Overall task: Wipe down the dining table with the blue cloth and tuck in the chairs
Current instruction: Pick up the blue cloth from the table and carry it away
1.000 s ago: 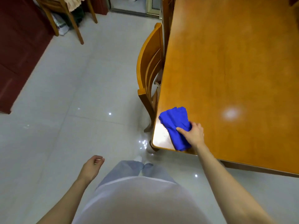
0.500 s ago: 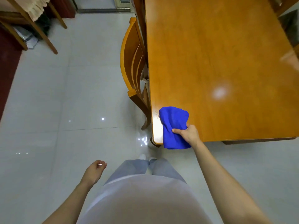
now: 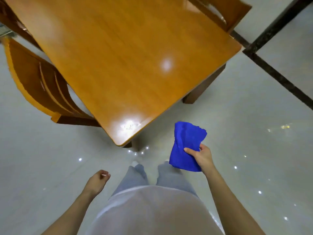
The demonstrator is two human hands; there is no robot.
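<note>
Standing at the near corner of the table (image 3: 118, 56), looking down on it; gripping the cloth (image 3: 185, 146) in the right hand (image 3: 202, 157); pressing the thumb on the cloth's top face and curling the fingers underneath, pinching its lower half between them; letting the upper half fan out crumpled. Holding the cloth in the air just off the table's near edge, to the right of the near corner, touching no part of the top, over the floor (image 3: 33, 167). Hanging the left hand (image 3: 97, 181) low on the near side of that same corner, well apart from the table; curling its fingers loosely toward the palm, gripping nothing.

Looking down on a left chair (image 3: 33, 82) just beside the table's left edge, backrest facing outward, seat mostly hidden under the top; catching a far chair (image 3: 218, 14) at the table's far right edge, only the backrest showing past the top; catching a leg (image 3: 198, 90) under the table's right corner; seeing dark strips (image 3: 279, 78) crossing the floor beyond the table's right side; seeing glare shining on the top, brightest at the near corner.
</note>
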